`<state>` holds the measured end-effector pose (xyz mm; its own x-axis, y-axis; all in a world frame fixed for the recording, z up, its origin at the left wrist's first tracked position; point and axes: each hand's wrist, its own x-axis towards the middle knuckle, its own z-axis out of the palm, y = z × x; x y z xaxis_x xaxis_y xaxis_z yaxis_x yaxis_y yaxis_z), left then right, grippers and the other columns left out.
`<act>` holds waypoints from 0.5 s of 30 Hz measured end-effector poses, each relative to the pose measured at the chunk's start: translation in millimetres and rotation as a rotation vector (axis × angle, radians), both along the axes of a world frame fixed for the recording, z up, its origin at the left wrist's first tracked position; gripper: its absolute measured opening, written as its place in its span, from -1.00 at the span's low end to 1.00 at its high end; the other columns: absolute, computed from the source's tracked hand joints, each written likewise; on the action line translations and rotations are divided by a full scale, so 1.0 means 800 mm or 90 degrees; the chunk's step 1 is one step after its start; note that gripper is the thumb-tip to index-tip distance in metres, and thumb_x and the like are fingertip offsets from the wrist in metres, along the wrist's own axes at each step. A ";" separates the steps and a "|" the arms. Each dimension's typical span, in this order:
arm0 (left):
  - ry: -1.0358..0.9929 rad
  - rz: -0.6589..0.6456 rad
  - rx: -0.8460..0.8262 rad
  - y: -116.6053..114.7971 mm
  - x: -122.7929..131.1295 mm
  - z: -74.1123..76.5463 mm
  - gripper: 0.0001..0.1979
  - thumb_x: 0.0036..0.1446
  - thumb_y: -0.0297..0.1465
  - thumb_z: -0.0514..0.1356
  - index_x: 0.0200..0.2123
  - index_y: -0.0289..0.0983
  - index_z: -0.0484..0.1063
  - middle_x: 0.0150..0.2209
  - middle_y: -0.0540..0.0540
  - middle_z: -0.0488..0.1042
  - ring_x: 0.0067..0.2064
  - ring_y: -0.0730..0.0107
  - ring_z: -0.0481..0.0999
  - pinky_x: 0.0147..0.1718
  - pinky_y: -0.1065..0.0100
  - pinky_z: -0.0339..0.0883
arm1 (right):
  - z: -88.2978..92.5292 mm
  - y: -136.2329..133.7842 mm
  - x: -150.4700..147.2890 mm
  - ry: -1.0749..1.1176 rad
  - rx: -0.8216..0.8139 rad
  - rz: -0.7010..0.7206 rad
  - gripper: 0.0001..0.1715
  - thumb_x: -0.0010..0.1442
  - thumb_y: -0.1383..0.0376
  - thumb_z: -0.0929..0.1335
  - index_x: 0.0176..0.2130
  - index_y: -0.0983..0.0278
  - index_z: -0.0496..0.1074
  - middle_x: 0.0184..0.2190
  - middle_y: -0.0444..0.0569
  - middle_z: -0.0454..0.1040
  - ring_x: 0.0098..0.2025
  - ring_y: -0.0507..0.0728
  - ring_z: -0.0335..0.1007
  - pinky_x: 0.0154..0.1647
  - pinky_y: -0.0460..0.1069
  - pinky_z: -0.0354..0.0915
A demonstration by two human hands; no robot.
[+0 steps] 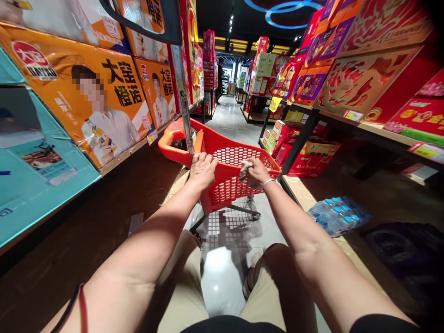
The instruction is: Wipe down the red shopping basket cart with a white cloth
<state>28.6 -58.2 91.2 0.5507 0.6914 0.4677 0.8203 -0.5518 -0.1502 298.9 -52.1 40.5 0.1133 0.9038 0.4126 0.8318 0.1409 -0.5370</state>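
An orange-red plastic shopping cart [227, 189] with honeycomb-patterned walls stands in front of me in the aisle. My left hand [203, 170] is closed over its near rim, beside a worn metal pole [185, 106]. Further right along the same rim, my right hand [258, 172] grips a crumpled greyish cloth [244, 169], which lies against the cart's edge. The undersides of both hands' fingers are partly hidden.
Stacked orange drink cartons [104, 97] line a shelf at left. Red and gold gift boxes [374, 78] fill the right shelf. Shrink-wrapped water bottles [338, 215] sit low at right. A person [220, 78] stands far down the shiny floor [225, 111].
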 end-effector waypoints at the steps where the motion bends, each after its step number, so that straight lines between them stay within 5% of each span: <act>1: 0.001 -0.005 -0.002 0.000 0.000 -0.001 -0.53 0.17 -0.49 0.09 0.15 -0.25 0.45 0.05 -0.24 0.49 0.15 -0.04 0.33 0.23 -0.04 0.08 | 0.003 0.006 -0.023 0.015 0.013 0.058 -0.45 0.00 0.49 0.24 -0.03 0.27 0.50 -0.09 0.05 0.47 -0.01 0.19 0.37 0.13 0.08 0.31; 5: -0.006 -0.040 0.009 0.002 -0.007 -0.005 -0.50 0.20 -0.51 0.06 0.21 -0.29 0.39 0.12 -0.23 0.46 0.18 0.01 0.31 0.28 -0.02 0.03 | 0.012 0.023 -0.096 0.055 0.120 0.256 -0.35 -0.01 0.50 0.23 0.06 0.26 0.47 -0.01 0.02 0.45 0.07 0.15 0.34 0.22 0.06 0.26; 8: -0.004 -0.051 0.012 0.005 -0.016 -0.009 -0.46 0.19 -0.49 0.09 0.25 -0.27 0.35 0.20 -0.22 0.41 0.23 -0.01 0.27 0.32 -0.03 -0.01 | -0.002 0.014 -0.097 0.024 0.169 0.274 -0.38 0.03 0.45 0.29 0.10 0.24 0.46 0.04 0.04 0.42 0.10 0.17 0.33 0.22 0.07 0.26; 12: -0.020 -0.054 -0.004 0.011 -0.023 -0.012 -0.41 0.11 -0.42 0.20 0.25 -0.20 0.36 0.22 -0.22 0.39 0.27 -0.06 0.23 0.36 -0.05 -0.06 | -0.042 -0.017 -0.037 -0.002 0.178 0.069 -0.49 0.04 0.29 0.42 0.03 0.19 0.50 0.10 0.07 0.39 0.16 0.28 0.30 0.29 0.22 0.19; 15: -0.043 -0.055 0.000 0.013 -0.021 -0.013 -0.47 0.12 -0.36 0.23 0.20 -0.21 0.40 0.17 -0.24 0.41 0.26 -0.07 0.25 0.37 -0.06 -0.08 | -0.064 -0.031 0.010 0.080 0.160 -0.143 -0.52 0.16 0.34 0.27 0.07 0.20 0.45 0.13 0.13 0.34 0.26 0.34 0.23 0.36 0.38 0.07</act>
